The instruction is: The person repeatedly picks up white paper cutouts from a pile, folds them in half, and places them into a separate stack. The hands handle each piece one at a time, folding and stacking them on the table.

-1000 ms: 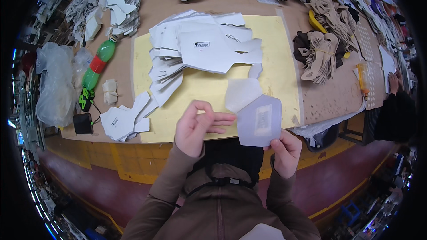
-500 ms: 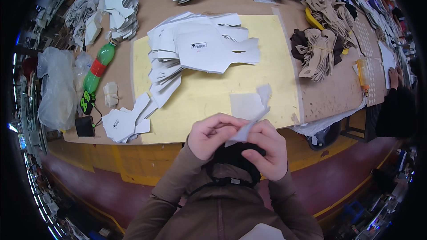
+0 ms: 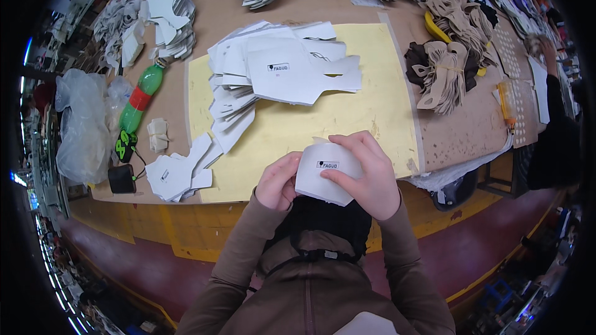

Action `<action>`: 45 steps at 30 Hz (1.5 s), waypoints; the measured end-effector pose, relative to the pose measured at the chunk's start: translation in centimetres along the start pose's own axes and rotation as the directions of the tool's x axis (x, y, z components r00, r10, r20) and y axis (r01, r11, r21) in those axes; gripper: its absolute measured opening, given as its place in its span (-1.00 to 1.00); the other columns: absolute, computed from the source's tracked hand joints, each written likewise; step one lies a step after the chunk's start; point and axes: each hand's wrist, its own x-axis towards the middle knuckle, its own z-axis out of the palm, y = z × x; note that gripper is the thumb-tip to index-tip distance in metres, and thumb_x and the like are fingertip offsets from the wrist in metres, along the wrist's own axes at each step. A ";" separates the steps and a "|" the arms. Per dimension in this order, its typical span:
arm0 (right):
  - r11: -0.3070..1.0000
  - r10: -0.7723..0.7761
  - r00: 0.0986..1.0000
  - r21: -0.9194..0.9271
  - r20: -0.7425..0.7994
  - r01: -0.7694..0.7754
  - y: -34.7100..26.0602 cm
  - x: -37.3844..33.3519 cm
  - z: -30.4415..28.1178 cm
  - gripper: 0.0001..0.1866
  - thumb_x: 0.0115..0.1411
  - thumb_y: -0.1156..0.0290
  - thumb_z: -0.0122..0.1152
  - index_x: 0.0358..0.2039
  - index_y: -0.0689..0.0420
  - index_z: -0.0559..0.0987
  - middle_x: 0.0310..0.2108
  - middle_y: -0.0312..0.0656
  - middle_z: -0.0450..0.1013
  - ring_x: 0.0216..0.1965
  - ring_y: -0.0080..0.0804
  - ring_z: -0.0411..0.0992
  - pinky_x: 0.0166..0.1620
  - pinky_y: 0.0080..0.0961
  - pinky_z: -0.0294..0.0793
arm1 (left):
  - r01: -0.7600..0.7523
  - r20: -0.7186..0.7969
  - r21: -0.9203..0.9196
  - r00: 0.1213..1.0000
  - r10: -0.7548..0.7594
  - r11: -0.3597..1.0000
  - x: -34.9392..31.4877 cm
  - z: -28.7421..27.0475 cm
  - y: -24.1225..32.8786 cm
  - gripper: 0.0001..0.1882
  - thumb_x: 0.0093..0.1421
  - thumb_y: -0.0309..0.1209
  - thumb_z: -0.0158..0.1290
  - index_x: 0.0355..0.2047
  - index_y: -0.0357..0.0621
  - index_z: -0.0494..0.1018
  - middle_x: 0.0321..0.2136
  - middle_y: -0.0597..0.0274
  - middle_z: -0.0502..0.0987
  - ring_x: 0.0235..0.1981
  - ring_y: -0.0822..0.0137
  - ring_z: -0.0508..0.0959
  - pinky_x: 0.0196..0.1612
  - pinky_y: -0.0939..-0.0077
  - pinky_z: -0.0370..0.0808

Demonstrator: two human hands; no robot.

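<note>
Just off the near edge of the table I hold up a white cut piece (image 3: 320,183) with a small dark printed mark, its face bent in a curve. My right hand (image 3: 375,177) grips its right side, thumb on the printed face and fingers behind the top edge. At the left edge, my left hand (image 3: 279,181) is closed on the same piece, its fingertips partly hidden. Beyond my hands, a fanned pile of similar white cut pieces (image 3: 282,77) lies on a yellow sheet (image 3: 379,118). A smaller group of white pieces (image 3: 174,174) rests at the near left corner.
To the left are a green bottle (image 3: 149,79) with a red label, a clear plastic bag (image 3: 87,124) and a black case (image 3: 121,178). Bundled beige pieces (image 3: 446,77) lie at the right. Another person's dark sleeve (image 3: 552,142) shows at the far right.
The folded white piece has been turned and spread so that its printed face shows upward. My right hand has shifted onto its upper right, and the loose flat piece on the yellow sheet no longer shows.
</note>
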 end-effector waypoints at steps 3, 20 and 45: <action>0.999 -0.042 0.998 0.027 -0.050 0.044 0.5 -0.1 0.5 -0.56 -0.06 0.48 0.51 -0.11 0.18 0.63 -0.13 -0.14 0.41 -0.14 -0.24 0.44 -0.05 -0.36 0.45 | 0.027 0.047 -0.021 0.999 -0.026 0.999 0.1 -0.3 0.2 -0.59 0.47 -0.24 -0.10 0.13 -0.34 0.38 -0.11 0.17 0.57 -0.12 0.42 0.59 -0.05 0.52 0.54; 0.815 -0.563 0.824 -0.205 -0.062 0.542 2.0 -1.4 -0.2 -0.74 -0.20 0.60 0.45 -0.45 0.06 0.62 -0.34 -0.36 0.59 -0.20 -0.34 0.52 -0.09 -0.31 0.41 | 0.001 -0.003 0.456 1.000 0.000 0.890 -0.1 0.4 1.3 -0.84 0.29 -0.52 0.18 -0.18 -0.39 0.56 -0.37 0.26 0.65 -0.37 0.62 0.57 -0.30 0.72 0.47; 0.591 -0.430 0.785 0.519 -0.445 0.618 5.6 -4.3 -1.5 -0.80 0.21 0.36 0.37 -0.41 0.07 0.47 -0.33 -0.07 0.58 -0.36 -0.17 0.56 -0.11 -0.18 0.43 | -0.101 0.009 0.266 0.995 0.103 0.959 1.6 -1.3 -0.2 -0.87 0.39 -0.44 0.07 -0.23 -0.29 0.45 -0.29 0.17 0.62 -0.34 0.49 0.62 -0.22 0.64 0.59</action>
